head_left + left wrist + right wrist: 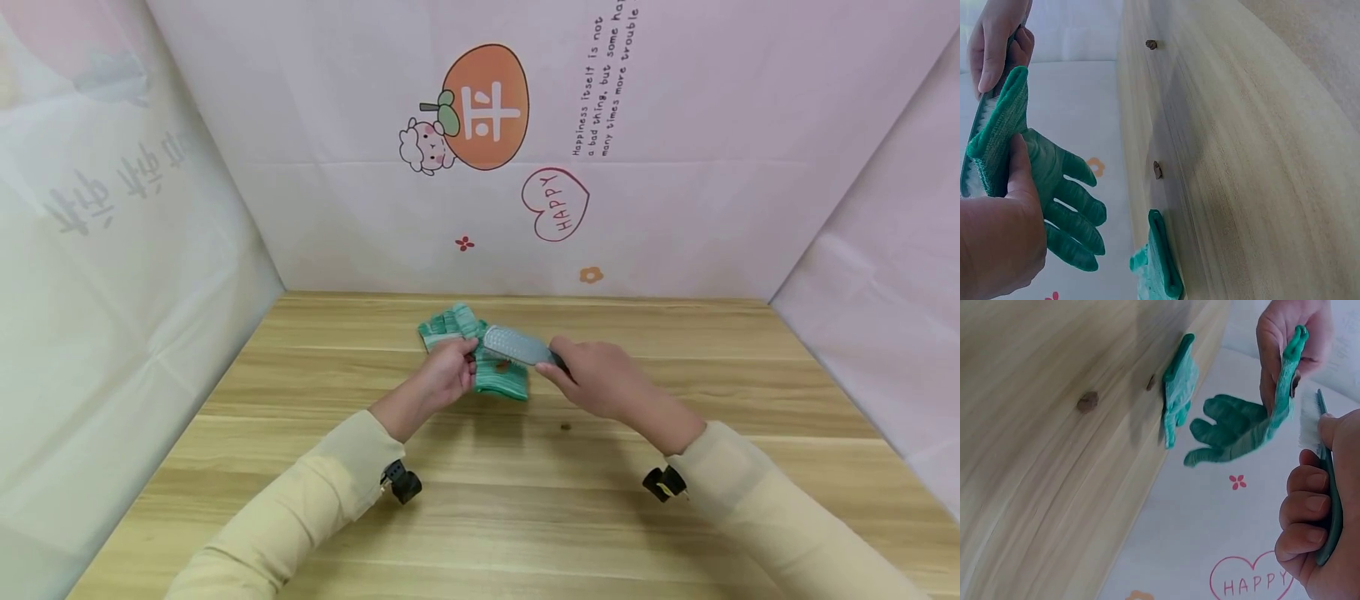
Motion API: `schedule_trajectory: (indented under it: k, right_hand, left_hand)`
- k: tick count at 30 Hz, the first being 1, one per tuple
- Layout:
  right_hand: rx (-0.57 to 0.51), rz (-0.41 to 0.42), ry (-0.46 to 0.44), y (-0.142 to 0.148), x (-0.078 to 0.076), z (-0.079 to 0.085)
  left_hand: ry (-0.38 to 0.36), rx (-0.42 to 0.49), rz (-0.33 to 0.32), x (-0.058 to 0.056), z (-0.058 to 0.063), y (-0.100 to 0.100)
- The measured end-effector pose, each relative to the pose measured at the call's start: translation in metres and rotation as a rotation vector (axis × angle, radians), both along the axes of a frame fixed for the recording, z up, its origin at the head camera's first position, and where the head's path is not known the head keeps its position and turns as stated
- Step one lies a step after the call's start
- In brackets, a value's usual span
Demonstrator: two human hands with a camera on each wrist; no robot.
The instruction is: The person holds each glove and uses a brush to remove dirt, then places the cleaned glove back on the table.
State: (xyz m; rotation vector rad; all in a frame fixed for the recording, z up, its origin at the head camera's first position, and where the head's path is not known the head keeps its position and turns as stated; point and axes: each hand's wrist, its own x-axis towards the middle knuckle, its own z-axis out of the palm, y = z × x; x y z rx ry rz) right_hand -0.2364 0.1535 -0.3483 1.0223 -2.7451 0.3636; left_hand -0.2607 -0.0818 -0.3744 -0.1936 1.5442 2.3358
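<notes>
My left hand (447,373) pinches a green knitted glove (501,383) by its cuff, raised above the table. In the right wrist view the glove's fingers hang out to the left. My right hand (600,379) grips a brush (517,344) by its handle, its grey-green back turned up. White bristles (1309,422) face the glove, close beside its cuff. On the glove's surface sits a small brown bit (502,365). A second green glove (1180,381) lies on the table behind the left hand.
The wooden table (465,517) carries small brown crumbs, one (566,427) in front of the right hand and another (1157,169) near the lying glove. A printed white sheet (337,167) hangs behind, with white sheets at both sides.
</notes>
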Motion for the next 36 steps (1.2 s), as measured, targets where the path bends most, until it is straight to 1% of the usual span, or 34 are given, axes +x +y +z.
schedule_trajectory:
  k: [5, 8, 17, 20, 28, 36]
  right_hand:
    - [-0.011, 0.019, 0.017, -0.003, 0.0, -0.002]
    - [-0.007, 0.012, 0.015, -0.001, 0.0, -0.004]
    - [0.013, -0.009, -0.028, 0.006, 0.001, -0.008]
    - [0.019, -0.017, -0.04, 0.008, 0.002, -0.008]
    - [-0.001, -0.018, -0.036, 0.014, 0.003, -0.012]
    - [-0.005, -0.02, -0.019, 0.022, 0.004, -0.016]
  left_hand:
    - [0.013, 0.008, -0.005, 0.001, 0.002, 0.001]
    - [0.017, 0.013, -0.007, 0.001, 0.003, 0.001]
    - [0.003, 0.021, 0.033, 0.001, 0.003, -0.001]
    - [0.001, 0.019, 0.034, 0.0, 0.003, -0.001]
    - [0.0, 0.001, 0.023, 0.003, 0.004, -0.005]
    - [-0.001, -0.001, 0.034, 0.001, 0.002, -0.01]
